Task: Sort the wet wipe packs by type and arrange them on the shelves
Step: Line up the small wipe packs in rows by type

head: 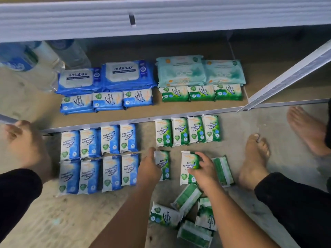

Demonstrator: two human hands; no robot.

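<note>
My left hand [149, 169] grips a green pine wipe pack [163, 164] on the floor. My right hand [204, 170] holds a second green pack [187, 165] lying beside it. Above them stands a row of several green packs [187, 131]. To the left lie two rows of blue fragrance-free packs [99, 158]. On the low shelf [136, 115] sit blue antabax packs [107, 76], teal packs [199, 70], small blue packs [107, 101] and small green packs [200, 93]. Loose green packs [188, 213] are scattered near my right forearm.
My bare feet [254, 160] rest on the floor to either side of the packs, and another foot [308, 131] is at the right. A white shelf board [161, 17] overhangs the top. Water bottles [44, 58] stand at the shelf's left. A slanted white rail [290, 76] crosses the right.
</note>
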